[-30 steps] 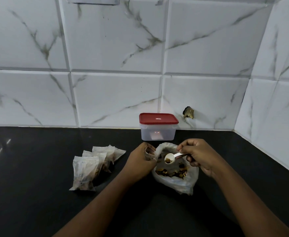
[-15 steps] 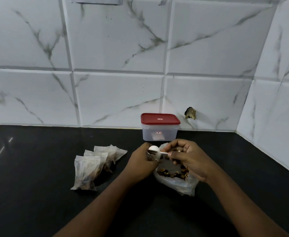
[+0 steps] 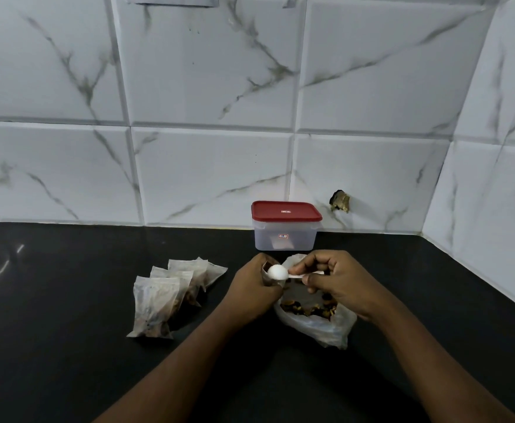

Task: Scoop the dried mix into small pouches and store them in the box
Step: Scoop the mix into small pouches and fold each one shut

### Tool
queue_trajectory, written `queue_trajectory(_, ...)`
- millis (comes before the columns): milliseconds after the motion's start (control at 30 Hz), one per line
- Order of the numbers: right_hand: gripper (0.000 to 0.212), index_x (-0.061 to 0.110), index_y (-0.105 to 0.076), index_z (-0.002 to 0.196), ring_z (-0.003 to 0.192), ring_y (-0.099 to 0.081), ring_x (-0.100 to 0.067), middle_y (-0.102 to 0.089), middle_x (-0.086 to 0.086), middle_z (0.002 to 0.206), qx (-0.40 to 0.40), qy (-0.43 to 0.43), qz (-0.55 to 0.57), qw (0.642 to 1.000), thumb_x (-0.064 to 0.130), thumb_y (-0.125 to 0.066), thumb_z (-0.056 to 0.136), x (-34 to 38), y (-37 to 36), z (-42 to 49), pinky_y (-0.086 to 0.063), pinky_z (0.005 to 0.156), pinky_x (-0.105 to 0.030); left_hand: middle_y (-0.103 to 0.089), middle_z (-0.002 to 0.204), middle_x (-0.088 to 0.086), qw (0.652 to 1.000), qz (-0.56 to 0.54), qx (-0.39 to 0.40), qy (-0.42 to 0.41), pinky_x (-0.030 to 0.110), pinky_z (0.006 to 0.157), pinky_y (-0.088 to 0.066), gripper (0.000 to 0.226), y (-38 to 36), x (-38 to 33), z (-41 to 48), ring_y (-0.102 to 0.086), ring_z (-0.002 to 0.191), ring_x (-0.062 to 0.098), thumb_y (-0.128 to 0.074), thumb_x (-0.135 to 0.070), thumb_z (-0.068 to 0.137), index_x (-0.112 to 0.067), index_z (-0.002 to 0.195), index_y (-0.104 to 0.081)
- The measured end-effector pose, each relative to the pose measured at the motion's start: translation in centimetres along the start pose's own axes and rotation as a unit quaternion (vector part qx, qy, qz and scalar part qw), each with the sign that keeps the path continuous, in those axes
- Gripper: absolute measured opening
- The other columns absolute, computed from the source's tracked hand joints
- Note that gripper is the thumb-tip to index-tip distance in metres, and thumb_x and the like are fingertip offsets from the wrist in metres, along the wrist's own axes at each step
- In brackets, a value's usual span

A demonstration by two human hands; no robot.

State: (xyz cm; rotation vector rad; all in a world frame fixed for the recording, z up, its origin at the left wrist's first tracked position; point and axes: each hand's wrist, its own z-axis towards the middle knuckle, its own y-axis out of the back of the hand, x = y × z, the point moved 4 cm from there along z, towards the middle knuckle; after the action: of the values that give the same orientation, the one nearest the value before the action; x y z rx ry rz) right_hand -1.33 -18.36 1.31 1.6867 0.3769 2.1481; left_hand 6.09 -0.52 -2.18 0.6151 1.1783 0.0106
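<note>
- The black tabletop carries everything. It is hard and flat, so soft bags slump on it rather than stand.
- The box stands at the back against the tiled wall, just behind the hands, with its red lid on. It looks like stiff, light plastic. The lid probably lifts best at a corner while the body is steadied.
- The bag of mix lies open-mouthed just under the right hand. Its film is thin and limp and is likely to collapse, so the rim is the place to hold it.
- The filled pouches lie overlapping in a heap to the left, apart from the left hand. They look light, soft and crinkly, and are best picked up by the top edge so the contents stay down.
- The right hand pinches the spoon's handle between thumb and curled fingers, close beside the left hand.
- The left hand has its fingers curled round the open pouch, gripping it near the mouth.
- Only a sliver of the open pouch shows above the left hand, and how full it is cannot be told.
- The spoon is small, white and stiff. Its bowl is turned rounded-back up at the pouch's mouth.
- The dried mix is loose dark and tan bits in the bag, light and apt to scatter.
</note>
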Motion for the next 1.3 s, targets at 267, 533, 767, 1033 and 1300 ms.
queue_trajectory(267,0.023,0.02,-0.077,0.092,0.072,-0.07,-0.018,-0.078,0.0,0.088,-0.108,-0.031,-0.088,0.99,0.001,-0.064,0.095,0.1,3.9,0.0,-0.06,0.074,-0.038,-0.067,0.111,-0.01,0.999,-0.04,0.009,0.02,0.031,0.085,-0.057,0.043,0.0,-0.5,-0.3,-0.067,0.1,0.006,-0.079,-0.043,0.086,-0.029,0.12,-0.057)
queue_trajectory(533,0.015,0.036,-0.069,0.109,0.111,-0.056,-0.012,-0.064,0.015,0.1,-0.029,-0.063,-0.431,0.9,0.033,-0.056,0.101,0.1,1.8,0.2,-0.04,0.101,-0.042,-0.072,0.108,0.006,0.971,-0.213,-0.03,0.101,0.031,0.078,-0.05,0.075,0.2,-0.6,-0.2,-0.07,0.098,0.017,-0.033,-0.081,0.089,-0.017,0.111,-0.067)
queue_trajectory(767,0.019,0.038,-0.065,0.115,0.1,-0.056,-0.007,-0.067,0.017,0.092,-0.025,0.089,-0.328,0.94,0.047,-0.057,0.101,2.1,-4.3,0.1,-0.036,0.097,-0.041,-0.074,0.089,0.012,0.959,-0.259,-0.045,0.111,0.03,0.072,-0.05,0.097,-0.3,0.0,0.5,-0.07,0.078,0.018,-0.018,-0.082,0.087,-0.003,0.108,-0.069)
queue_trajectory(1033,0.01,0.029,-0.076,0.102,0.093,-0.06,-0.003,-0.071,0.014,0.093,-0.101,0.171,-0.256,0.946,0.025,-0.068,0.096,2.8,-4.2,-0.2,-0.049,0.08,-0.022,-0.079,0.089,0.015,0.935,-0.314,-0.1,0.133,0.045,0.088,-0.058,0.1,1.9,0.4,0.5,-0.077,0.088,0.03,-0.015,-0.085,0.086,-0.004,0.094,-0.073)
queue_trajectory(1300,0.01,0.027,-0.074,0.104,0.092,-0.057,-0.005,-0.066,0.015,0.093,-0.079,0.218,-0.278,0.932,0.028,-0.067,0.096,4.5,-5.2,-1.0,-0.053,0.077,-0.03,-0.072,0.083,0.011,0.909,-0.341,-0.202,0.13,0.037,0.074,-0.051,0.083,4.6,0.5,-0.1,-0.065,0.077,0.026,-0.02,-0.069,0.104,-0.003,0.101,-0.07)
